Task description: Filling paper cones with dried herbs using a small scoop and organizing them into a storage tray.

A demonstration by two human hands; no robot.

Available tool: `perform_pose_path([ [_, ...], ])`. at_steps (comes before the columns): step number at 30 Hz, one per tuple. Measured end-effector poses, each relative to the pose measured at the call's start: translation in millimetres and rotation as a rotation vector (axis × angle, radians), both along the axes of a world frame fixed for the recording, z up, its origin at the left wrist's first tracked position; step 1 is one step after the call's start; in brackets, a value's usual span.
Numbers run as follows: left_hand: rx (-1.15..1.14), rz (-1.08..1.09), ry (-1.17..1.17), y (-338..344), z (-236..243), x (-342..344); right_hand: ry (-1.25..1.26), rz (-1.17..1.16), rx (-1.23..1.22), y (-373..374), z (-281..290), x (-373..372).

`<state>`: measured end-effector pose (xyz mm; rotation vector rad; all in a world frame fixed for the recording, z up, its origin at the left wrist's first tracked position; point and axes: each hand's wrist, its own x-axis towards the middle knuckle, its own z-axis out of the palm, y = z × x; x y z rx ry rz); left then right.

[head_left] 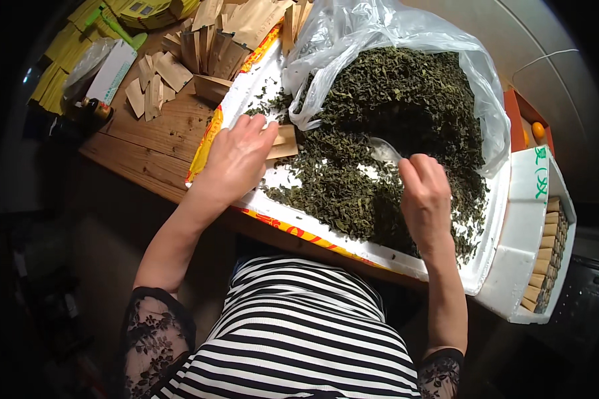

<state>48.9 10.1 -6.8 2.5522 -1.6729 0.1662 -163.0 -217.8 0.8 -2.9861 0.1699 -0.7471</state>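
My left hand (pixel 241 157) grips a small brown paper bag (pixel 285 142), which it holds low over the left side of a shallow white foam tray (pixel 414 267). Dark dried leaves (pixel 399 86), looking like loose tea, are heaped in the tray and spread thinner toward its front. My right hand (pixel 424 189) is closed round a spoon; its clear bowl (pixel 383 150) touches the leaves to the right of the bag. The spoon's handle is hidden by my fingers. Across the back of the heap lies a clear plastic bag (pixel 353 30), its edge draped down the right side.
More brown paper bags (pixel 213 46) stand and lie on the wooden table (pixel 140 149) at back left, near yellow packets (pixel 58 60) and a white box (pixel 112 73). On the right, a white foam box (pixel 522 233) holds rows of filled bags. An orange box (pixel 518 120) sits behind it.
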Motion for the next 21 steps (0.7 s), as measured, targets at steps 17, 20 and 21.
perform_pose_path([
  [17,-0.144,-0.103,0.353,-24,1,-24,-0.107,0.076,0.511,23,3,15],
  [20,-0.22,-0.111,0.438,-25,0,-28,-0.119,0.148,0.337,32,7,17],
  [21,-0.238,-0.13,0.493,-25,-1,-29,-0.125,0.198,0.219,34,9,18],
])
